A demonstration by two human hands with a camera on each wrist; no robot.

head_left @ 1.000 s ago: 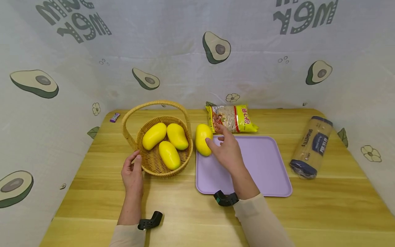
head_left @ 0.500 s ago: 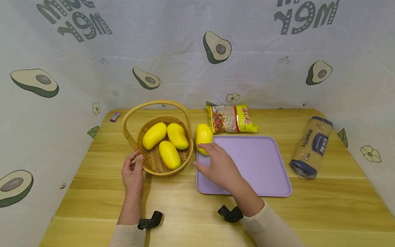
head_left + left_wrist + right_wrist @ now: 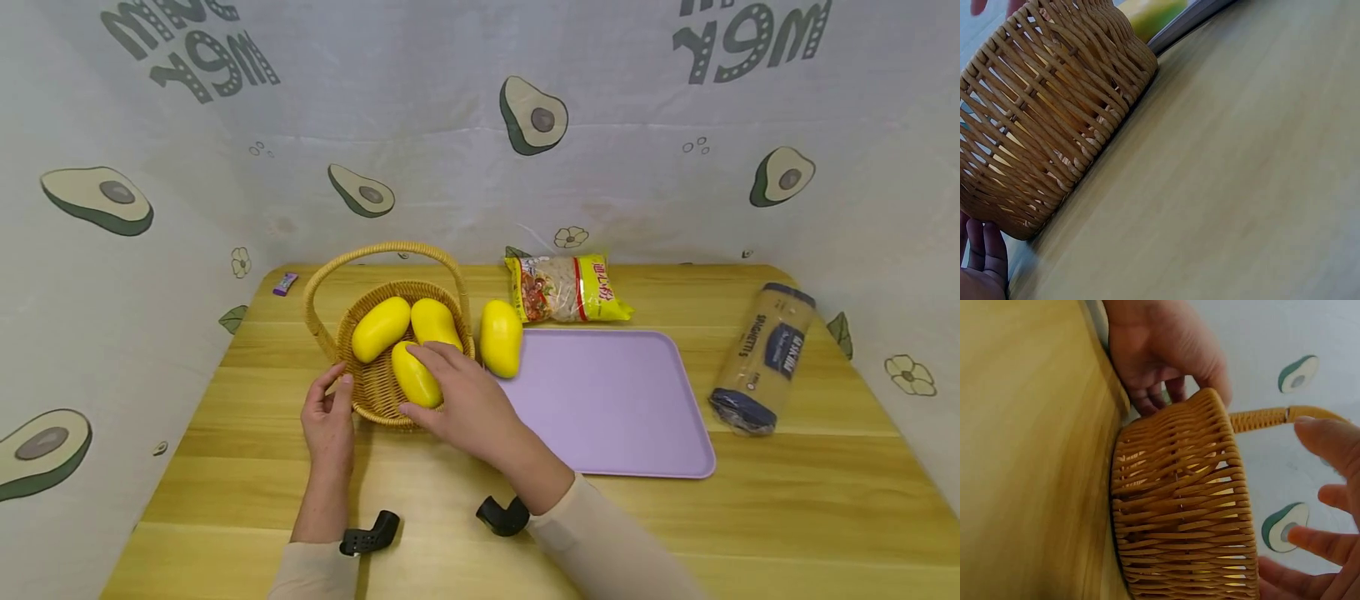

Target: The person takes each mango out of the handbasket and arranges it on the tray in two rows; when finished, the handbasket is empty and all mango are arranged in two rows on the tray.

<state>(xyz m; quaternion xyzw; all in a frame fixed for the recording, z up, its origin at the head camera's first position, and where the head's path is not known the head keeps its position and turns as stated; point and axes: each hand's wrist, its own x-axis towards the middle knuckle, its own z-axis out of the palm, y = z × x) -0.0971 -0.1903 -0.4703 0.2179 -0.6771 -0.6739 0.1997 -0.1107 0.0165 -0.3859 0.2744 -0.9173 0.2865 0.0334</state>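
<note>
A wicker basket (image 3: pixel 382 412) with a tall handle stands on the table, several yellow mangoes inside. My left hand (image 3: pixel 328 417) rests at its left front side; in the right wrist view, that hand's fingers (image 3: pixel 1175 387) lie against the outer wall near the rim. Over the basket's right front rim reaches my right hand (image 3: pixel 472 404). Its fingers are spread above the front mango (image 3: pixel 412 375) and partly overlap it. The right wrist view shows the right thumb and fingers (image 3: pixel 1319 544) extended and apart above the rim. Another mango (image 3: pixel 501 337) lies at the tray's back left corner.
A purple tray (image 3: pixel 615 400) lies right of the basket. Behind it is a yellow food packet (image 3: pixel 562 289), and a spaghetti pack (image 3: pixel 765 358) lies at the right. A small purple packet (image 3: pixel 285 284) sits at the back left. A patterned curtain (image 3: pixel 450 125) encloses the table.
My right hand has moved left, from beside the mango on the tray to above the front mango in the basket. The left hand stays at the basket's side.
</note>
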